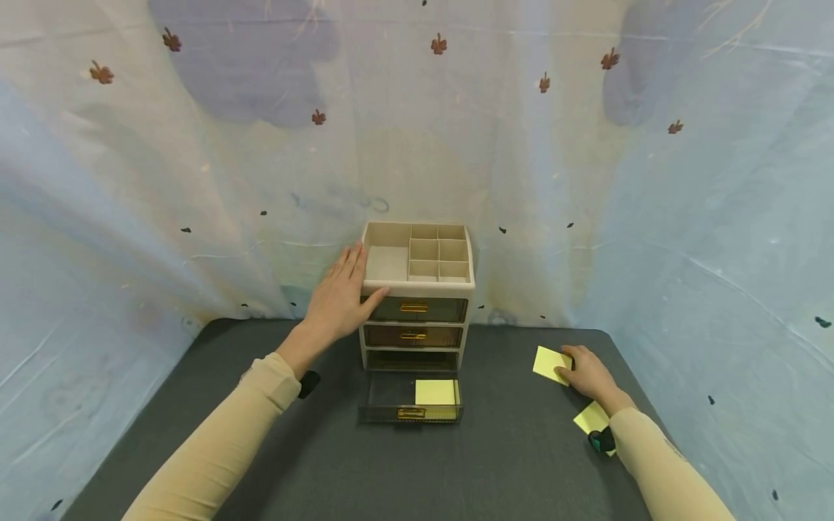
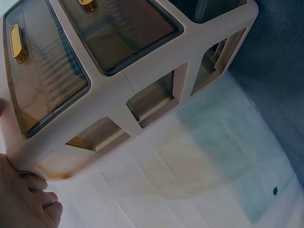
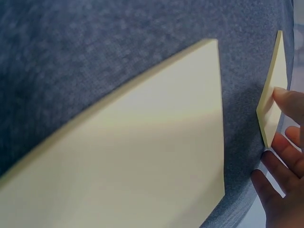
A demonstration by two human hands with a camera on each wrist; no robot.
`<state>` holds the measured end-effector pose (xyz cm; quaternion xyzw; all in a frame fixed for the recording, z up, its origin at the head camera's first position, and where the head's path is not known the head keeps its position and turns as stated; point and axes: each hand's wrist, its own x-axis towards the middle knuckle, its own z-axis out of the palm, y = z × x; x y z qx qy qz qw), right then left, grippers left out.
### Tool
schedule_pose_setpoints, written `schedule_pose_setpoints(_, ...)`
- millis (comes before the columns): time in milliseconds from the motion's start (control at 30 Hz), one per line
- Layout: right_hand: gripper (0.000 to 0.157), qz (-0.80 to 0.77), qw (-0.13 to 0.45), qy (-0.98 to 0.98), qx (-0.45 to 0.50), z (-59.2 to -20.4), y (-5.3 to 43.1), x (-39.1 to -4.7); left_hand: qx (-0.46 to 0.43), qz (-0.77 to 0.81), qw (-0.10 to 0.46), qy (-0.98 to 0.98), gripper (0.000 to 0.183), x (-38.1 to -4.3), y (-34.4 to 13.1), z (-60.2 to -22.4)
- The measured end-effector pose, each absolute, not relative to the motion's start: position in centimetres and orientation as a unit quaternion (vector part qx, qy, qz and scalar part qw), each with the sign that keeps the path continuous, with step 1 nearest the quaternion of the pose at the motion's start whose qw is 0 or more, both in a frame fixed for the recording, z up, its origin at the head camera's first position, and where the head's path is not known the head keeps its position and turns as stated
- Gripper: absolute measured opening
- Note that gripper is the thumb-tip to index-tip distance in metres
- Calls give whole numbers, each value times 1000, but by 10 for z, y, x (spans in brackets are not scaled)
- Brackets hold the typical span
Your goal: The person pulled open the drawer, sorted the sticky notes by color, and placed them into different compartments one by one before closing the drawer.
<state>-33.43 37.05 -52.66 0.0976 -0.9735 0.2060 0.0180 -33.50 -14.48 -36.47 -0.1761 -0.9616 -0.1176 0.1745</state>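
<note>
A cream desktop drawer organizer (image 1: 418, 287) stands upright on the dark table, with its lowest drawer (image 1: 380, 414) pulled out toward me. My left hand (image 1: 337, 293) rests against the organizer's upper left side, fingers stretched along it and thumb at the front edge. In the right wrist view, my right hand (image 3: 285, 183) pinches a yellow sticky note pad (image 3: 273, 107) between thumb and fingers, tilted at the table's right side. A second yellow pad (image 1: 589, 418) lies nearer me, partly hidden under my right wrist. Inside the pulled-out drawer sits another yellow pad (image 1: 435, 391), at its right end.
Two upper drawers with gold handles, the top one (image 1: 384, 310) and the middle one (image 1: 384, 336), are pushed in. Divided compartments (image 1: 425, 250) form the organizer's top. Behind the table (image 1: 502, 463) and along its sides hangs a patterned pale curtain (image 1: 417, 145).
</note>
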Motion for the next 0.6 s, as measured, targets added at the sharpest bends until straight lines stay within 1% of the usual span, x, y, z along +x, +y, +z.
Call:
schedule_pose_setpoints(200, 57, 215, 29, -971, 97, -529, 371, -331, -176, -118, 172, -962, 91, -335, -144, -364)
schedule_pose_setpoints(367, 55, 225, 49, -969, 93, -530, 373, -326, -176, -113, 175, -962, 91, -336, -144, -365)
schedule_pose_setpoints(600, 45, 237, 82, -963, 94, -530, 372, -319, -174, -113, 172, -963, 92, -336, -144, -364)
